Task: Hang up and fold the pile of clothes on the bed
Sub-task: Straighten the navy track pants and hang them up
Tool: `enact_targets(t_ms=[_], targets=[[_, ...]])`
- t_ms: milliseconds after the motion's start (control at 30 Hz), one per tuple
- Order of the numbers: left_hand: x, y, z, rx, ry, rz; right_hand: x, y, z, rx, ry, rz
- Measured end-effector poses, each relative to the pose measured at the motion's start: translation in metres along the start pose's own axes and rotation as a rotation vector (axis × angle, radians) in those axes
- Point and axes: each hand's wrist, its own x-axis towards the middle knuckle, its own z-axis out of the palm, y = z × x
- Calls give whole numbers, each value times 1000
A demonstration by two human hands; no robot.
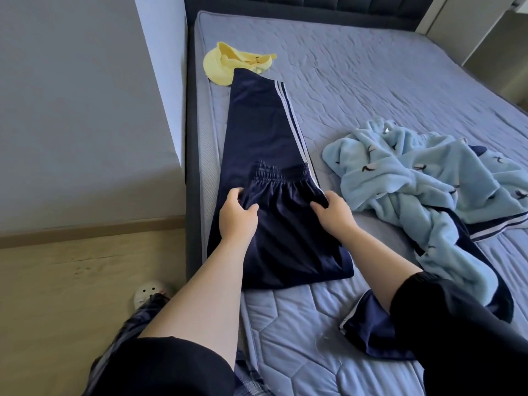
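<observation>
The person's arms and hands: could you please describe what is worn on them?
Black sleeves, the left sleeve and the right sleeve, end near the elbows. The left hand and right hand are bare: no gloves, rings or watch visible.

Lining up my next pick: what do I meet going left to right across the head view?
White slipper, left hand, right hand (both gripping the navy track pants), light blue fleece.
</observation>
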Motion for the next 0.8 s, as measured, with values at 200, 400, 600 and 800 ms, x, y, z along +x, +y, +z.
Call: enact_targets(t_ms=[200, 400, 600, 800], targets=[[-7, -3, 14, 675, -128, 538, -7, 6, 24, -480, 101, -479], [-17, -48, 7, 1083, -514, 291, -15, 39, 30, -798, -195, -293], [-28, -25, 7, 1139, -464, 449, -63, 36, 33, -609, 2, -480], [-51, -6, 1, 1178, -901, 233, -91, 59, 23, -750, -373, -576]])
